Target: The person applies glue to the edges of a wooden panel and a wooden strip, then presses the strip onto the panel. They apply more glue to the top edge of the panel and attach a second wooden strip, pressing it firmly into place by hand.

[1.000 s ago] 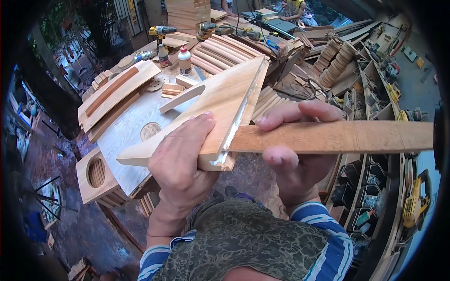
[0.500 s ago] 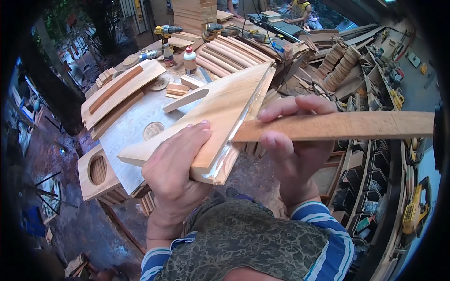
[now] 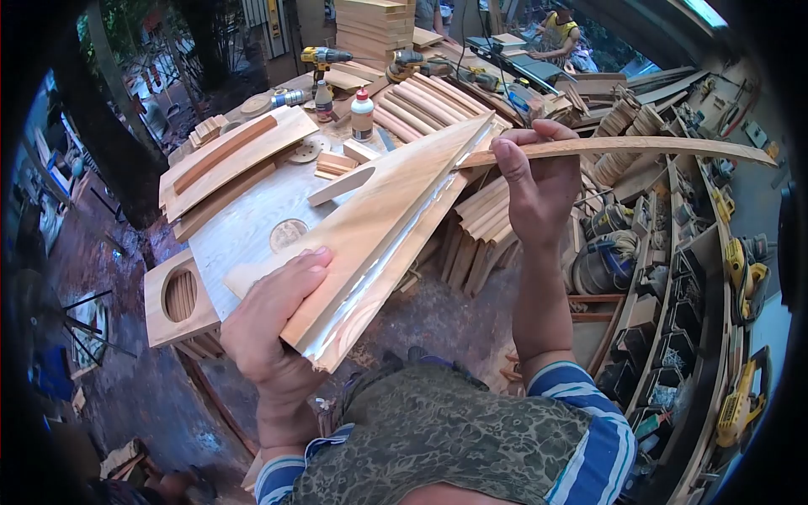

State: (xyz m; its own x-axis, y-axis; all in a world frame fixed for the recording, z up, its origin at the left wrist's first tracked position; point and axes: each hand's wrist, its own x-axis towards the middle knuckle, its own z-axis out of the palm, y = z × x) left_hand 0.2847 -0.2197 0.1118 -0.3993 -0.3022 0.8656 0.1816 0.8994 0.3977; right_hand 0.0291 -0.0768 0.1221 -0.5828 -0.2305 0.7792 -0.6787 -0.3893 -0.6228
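My left hand [image 3: 282, 320] grips the near corner of a flat wooden board [image 3: 396, 206], its thumb lying on the upper face. White glue [image 3: 383, 261] runs along the board's edge, beside a second strip of wood. My right hand [image 3: 539, 177] pinches a long, thin, curved wooden strip [image 3: 640, 146] between thumb and fingers. The left end of that strip touches the glued edge near its far end, while the other end reaches out to the right. The board is held tilted above the floor and the worktable.
On the worktable [image 3: 223, 244] are a red-capped glue bottle [image 3: 362, 115], a yellow drill [image 3: 324, 57], stacked boards [image 3: 370, 29] and rounded wooden slats [image 3: 429, 105]. Bins [image 3: 673, 349] and a yellow tool [image 3: 738, 406] line the right side. Another person [image 3: 558, 35] is at the back.
My right hand and the curved strip have moved up along the glued edge towards its far end. The strip now shows its narrow side. My left hand and the board have shifted slightly left and down.
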